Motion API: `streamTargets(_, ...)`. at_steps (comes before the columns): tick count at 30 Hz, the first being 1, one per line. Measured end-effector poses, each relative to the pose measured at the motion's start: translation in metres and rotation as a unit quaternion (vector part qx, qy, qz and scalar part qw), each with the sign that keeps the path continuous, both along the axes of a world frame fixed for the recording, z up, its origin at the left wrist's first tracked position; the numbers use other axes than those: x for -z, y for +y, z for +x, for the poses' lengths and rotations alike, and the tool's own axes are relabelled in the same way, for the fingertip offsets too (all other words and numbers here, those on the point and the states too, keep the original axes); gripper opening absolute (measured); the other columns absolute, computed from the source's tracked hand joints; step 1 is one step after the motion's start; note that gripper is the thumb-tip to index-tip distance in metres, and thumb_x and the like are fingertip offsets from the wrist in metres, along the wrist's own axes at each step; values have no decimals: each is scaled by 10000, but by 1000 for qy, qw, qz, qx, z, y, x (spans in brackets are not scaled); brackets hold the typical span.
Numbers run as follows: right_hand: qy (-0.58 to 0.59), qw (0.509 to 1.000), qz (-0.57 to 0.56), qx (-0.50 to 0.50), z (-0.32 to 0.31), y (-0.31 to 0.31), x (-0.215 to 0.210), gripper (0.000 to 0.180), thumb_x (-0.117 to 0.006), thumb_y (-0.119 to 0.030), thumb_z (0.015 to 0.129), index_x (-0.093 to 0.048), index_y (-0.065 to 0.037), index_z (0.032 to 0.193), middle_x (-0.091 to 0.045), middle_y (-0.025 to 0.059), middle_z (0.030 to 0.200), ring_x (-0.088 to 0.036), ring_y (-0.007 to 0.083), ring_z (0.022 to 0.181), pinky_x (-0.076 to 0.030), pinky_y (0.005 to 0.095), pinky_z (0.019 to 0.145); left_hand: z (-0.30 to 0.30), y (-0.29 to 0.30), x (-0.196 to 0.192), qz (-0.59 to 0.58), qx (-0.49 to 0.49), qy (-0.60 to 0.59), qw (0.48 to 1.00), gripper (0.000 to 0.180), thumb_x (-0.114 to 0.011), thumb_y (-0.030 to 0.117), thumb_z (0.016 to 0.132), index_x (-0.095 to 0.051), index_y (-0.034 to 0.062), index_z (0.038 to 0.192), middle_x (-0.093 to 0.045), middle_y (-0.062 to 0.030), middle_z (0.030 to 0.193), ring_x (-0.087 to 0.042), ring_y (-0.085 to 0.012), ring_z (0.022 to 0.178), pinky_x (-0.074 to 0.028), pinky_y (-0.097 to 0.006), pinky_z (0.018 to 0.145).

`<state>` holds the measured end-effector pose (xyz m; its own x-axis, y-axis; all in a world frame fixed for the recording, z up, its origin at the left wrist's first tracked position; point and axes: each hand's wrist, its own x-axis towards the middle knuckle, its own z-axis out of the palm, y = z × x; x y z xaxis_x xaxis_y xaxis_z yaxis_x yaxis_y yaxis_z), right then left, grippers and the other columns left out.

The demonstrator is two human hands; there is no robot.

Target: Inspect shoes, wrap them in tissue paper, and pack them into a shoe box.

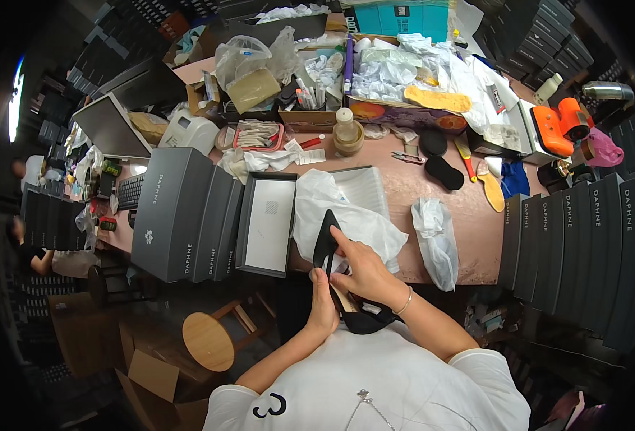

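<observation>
A black pointed shoe [324, 244] is held over the table's front edge, toe away from me and heel end close to my body. My left hand [321, 310] grips its left side with the thumb up. My right hand [366, 271] is closed on the other side, with a finger near the toe. White tissue paper [328, 197] lies spread just beyond the shoe, over a pale padded sheet [366, 188]. To the right is a bundle [436, 244] wrapped in white tissue; its content is hidden. On the left lies an open grey box [267, 226] with a white inside.
Dark grey shoeboxes [170, 215] stand at left, and another row [583, 237] at right. At the back are a bottle [347, 135], scissors [408, 157], yellow insoles [490, 188] and a carton of crumpled paper [403, 72]. A wooden stool [208, 342] stands below left.
</observation>
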<state>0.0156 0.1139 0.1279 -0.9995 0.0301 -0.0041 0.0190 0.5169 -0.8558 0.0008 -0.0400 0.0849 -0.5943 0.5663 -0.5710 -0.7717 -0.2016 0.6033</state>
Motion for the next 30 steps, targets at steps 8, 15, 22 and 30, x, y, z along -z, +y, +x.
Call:
streamTargets(8, 12, 1000, -20, -9, -14, -4, 5, 779, -722, -188, 731, -359, 5, 1393, -573, 200, 914, -563, 385, 818, -470, 416, 771, -7, -4, 3, -15, -21, 35, 999, 657, -260, 567, 991, -339, 33, 1365, -458, -121, 1310, -455, -211, 1223, -381, -348, 1023)
streamTargets(15, 106, 972, 170, 121, -45, 39, 78, 592, -732, -158, 693, -501, -31, 1223, -575, 173, 1146, -553, 323, 1044, -455, 400, 842, -78, -20, -2, -23, -53, -46, 997, 728, -215, 639, 956, -543, 31, 1188, -610, -97, 964, -605, -199, 680, -530, -337, 616)
streamTargets(22, 54, 959, 274, 55, -71, 18, 63, 324, -691, -129, 711, -588, -48, 1007, -564, 142, 1148, -520, 316, 1081, -430, 447, 843, -81, -17, -8, -1, -85, -52, 995, 751, -236, 678, 931, -515, 29, 1184, -566, -86, 1020, -593, -207, 839, -541, -398, 726)
streamTargets(30, 211, 951, 212, -73, -59, -19, 62, 130, -636, -128, 731, -570, -84, 835, -560, 54, 751, -581, 248, 683, -466, 362, 639, -42, -11, -14, -3, -32, -64, 997, 659, -256, 661, 941, -484, 89, 1174, -552, -75, 943, -584, -200, 764, -501, -330, 645)
